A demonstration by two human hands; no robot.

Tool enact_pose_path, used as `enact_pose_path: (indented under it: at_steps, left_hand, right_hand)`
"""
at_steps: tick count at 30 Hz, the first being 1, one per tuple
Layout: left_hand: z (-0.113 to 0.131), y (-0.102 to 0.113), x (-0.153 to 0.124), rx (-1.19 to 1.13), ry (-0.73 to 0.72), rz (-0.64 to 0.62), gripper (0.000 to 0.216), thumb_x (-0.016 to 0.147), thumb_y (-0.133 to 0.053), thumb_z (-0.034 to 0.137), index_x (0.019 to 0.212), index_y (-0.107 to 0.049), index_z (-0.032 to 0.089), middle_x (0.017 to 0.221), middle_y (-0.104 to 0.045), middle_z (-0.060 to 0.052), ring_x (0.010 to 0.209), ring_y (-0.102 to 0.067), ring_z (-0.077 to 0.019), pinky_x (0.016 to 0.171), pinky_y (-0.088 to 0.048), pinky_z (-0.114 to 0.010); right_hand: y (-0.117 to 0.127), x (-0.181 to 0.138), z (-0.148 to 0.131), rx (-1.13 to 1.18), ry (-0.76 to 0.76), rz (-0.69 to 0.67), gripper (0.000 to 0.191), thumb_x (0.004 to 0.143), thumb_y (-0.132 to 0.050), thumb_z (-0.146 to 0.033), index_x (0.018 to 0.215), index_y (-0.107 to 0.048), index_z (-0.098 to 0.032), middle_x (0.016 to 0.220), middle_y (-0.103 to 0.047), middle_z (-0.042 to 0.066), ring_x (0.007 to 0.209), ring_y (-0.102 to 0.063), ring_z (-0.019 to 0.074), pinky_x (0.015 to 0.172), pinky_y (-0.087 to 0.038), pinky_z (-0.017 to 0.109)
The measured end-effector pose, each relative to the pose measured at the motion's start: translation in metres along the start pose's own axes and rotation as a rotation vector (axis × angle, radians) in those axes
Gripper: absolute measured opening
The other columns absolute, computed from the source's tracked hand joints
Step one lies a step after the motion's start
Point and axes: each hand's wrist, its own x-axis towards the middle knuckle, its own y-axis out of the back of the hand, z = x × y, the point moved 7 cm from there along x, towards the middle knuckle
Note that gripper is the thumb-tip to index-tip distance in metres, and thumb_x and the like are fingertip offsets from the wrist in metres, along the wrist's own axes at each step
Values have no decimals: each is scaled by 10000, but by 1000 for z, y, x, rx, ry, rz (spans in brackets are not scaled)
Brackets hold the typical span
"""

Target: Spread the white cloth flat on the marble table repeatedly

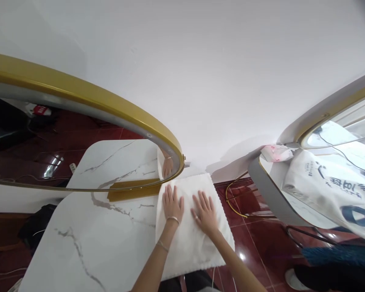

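A white cloth (190, 239) with a scalloped edge lies spread flat over the right end of a marble-patterned table (118, 239), its right side reaching the table's edge. My left hand (172, 205) rests palm down on the cloth's upper left part, fingers stretched out, a bracelet at the wrist. My right hand (205, 213) also lies flat on the cloth, to the right of the left one, with its fingers spread. Neither hand grips anything. Whatever part of the cloth is under my palms is hidden.
A gold-framed mirror (140, 115) stands against the white wall at the left, its lower rim over the table. To the right, a second table (258, 182) carries a printed white bag (322, 178) and a tissue pack (276, 153). Red floor tiles (246, 243) show between the tables.
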Motion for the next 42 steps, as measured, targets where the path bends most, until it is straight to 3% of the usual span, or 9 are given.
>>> enact_pose_path:
  at_steps: [6,10,15,19,23,31,34,38,42]
  left_hand:
    - [6,-5,-33,-86,-162,-16,564,902,-367,141,1457,-261,125,1537,-223,-135,1433,-112,-255,1134,-277,-493]
    - [26,-29,8,-191,-458,-268,622,831,-272,-23,1382,-416,228,1456,-415,-39,1389,-279,-156,1135,-319,-424]
    - [33,-46,92,-160,-425,-333,522,852,-314,1,1259,-552,222,1423,-464,-25,1358,-347,-143,1138,-317,-376]
    - [46,-52,121,-131,-359,-314,433,872,-341,38,1188,-607,169,1404,-481,-96,1340,-385,-202,1117,-331,-413]
    - [50,-40,80,-96,-251,-248,449,908,-407,174,1354,-458,169,1490,-334,-148,1404,-245,-276,1118,-251,-541]
    - [27,25,-115,50,-273,-145,595,910,-461,330,1465,-253,272,1552,-185,-109,1422,-182,-284,1124,-185,-546]
    - [21,36,-155,48,-262,-181,608,898,-476,361,1462,-254,312,1549,-205,-85,1420,-190,-288,1120,-212,-547]
    - [11,34,-137,-27,-208,-192,556,911,-439,323,1448,-294,322,1551,-207,-69,1420,-194,-286,1118,-225,-563]
    - [-31,39,-66,-117,141,3,439,912,-431,276,1347,-481,267,1530,-268,-64,1422,-166,-321,1117,-242,-559]
  right_hand:
    - [12,-57,-4,-10,-24,-10,646,927,-410,-384,1499,-137,-259,1547,-191,75,1416,-187,273,1128,-176,463]
    - [1,-20,2,-25,-69,15,633,936,-385,-369,1500,-121,-255,1553,-165,83,1424,-150,281,1120,-186,481]
    - [-17,47,25,-34,-87,8,554,943,-360,-389,1468,-270,-239,1541,-213,84,1429,-132,262,1129,-164,471]
    - [-19,73,38,-27,-76,9,520,946,-354,-406,1441,-335,-247,1522,-274,73,1418,-183,242,1135,-159,451]
    - [-11,56,43,-29,-118,34,506,957,-339,-402,1426,-368,-214,1500,-318,102,1403,-227,239,1129,-177,445]
    - [14,-61,3,-3,-22,36,664,930,-394,-426,1501,-124,-221,1549,-173,112,1419,-170,282,1119,-183,489]
    - [18,-89,-11,14,-35,26,693,913,-412,-409,1504,-97,-231,1557,-136,110,1415,-173,309,1105,-201,512]
    - [16,-89,-16,19,-78,47,675,921,-385,-387,1505,-76,-247,1562,-118,100,1415,-170,311,1099,-208,524]
    - [11,-74,-11,22,-54,51,662,934,-355,-424,1505,-66,-250,1556,-161,93,1412,-187,295,1100,-212,513]
